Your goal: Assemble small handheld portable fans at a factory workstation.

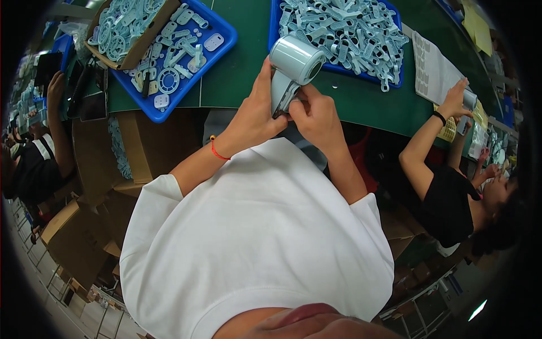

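You hold a pale blue hair-dryer body [291,70] between both hands above the green tabletop's [237,73] near edge. Your left hand [254,116] grips its handle from the left; your right hand [316,116] pinches the handle's lower end, fingers closed.

A green desk [237,79] runs across the top; on it, left of its middle, a blue tray [223,31] of pale parts, and right of that another blue tray [275,22]; below the desk's left end, brown cardboard boxes [84,226] stacked; beneath them a grey tiled floor [39,282].
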`<move>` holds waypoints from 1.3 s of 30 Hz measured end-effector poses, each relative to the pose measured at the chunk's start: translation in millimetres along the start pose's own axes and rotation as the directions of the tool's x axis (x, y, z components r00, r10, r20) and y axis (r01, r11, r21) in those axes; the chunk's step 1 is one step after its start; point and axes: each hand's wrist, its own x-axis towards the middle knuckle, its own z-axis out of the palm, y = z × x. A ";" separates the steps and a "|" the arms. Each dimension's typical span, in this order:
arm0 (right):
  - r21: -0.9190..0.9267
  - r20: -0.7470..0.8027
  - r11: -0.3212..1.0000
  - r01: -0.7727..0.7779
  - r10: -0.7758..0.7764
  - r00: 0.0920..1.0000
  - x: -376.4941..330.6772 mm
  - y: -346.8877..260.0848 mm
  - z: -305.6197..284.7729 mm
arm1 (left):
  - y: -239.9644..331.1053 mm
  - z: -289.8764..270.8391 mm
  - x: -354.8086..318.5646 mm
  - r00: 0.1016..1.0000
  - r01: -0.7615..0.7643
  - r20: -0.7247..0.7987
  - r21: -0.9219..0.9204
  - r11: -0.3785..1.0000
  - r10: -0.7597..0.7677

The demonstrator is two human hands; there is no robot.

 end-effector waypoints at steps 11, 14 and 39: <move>-0.234 -0.316 0.964 0.129 -0.201 0.927 -0.3 -5.4 13.7 | -2.0 4.7 -0.6 0.996 0.002 -0.085 0.015 1.000 -0.001; -0.061 -0.341 0.990 0.127 -0.141 0.930 0.0 3.1 17.4 | -1.7 8.1 -1.6 0.992 -0.051 -0.111 0.051 0.997 0.056; 0.107 -0.158 0.990 0.088 -0.070 0.985 -1.0 5.8 9.1 | 6.1 -8.5 -4.0 0.994 0.069 -0.059 -0.258 0.964 -0.087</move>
